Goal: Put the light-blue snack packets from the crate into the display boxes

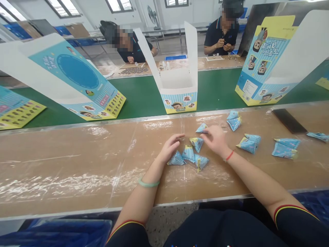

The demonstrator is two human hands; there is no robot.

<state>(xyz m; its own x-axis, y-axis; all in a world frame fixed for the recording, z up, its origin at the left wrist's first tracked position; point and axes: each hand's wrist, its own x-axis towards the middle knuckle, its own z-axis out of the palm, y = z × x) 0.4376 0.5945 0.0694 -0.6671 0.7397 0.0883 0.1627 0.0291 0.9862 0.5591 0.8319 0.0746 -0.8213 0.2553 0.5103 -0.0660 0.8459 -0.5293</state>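
Observation:
My right hand [217, 140] pinches the edge of a small blue pyramid-shaped packet [200, 128] at the table's far side. My left hand [170, 148] is held over the table with its fingers stretched out and nothing in it. Just below and right of it lies a blue packet [176, 159]. Between my hands are more blue-and-yellow packets: one near the right fingertips [196, 144], a striped one [189, 153] and one closer to me [200, 162]. Further packets [249, 143] lie in small groups to the right of my right hand.
An open printed box [180, 101] stands on the green conveyor belt [216, 85] straight ahead. Other open boxes stand left [99, 103] and right [264, 75] of it. A dark flat phone-like object [289, 120] lies on the brown-covered table [77, 164]. Two people sit across the belt.

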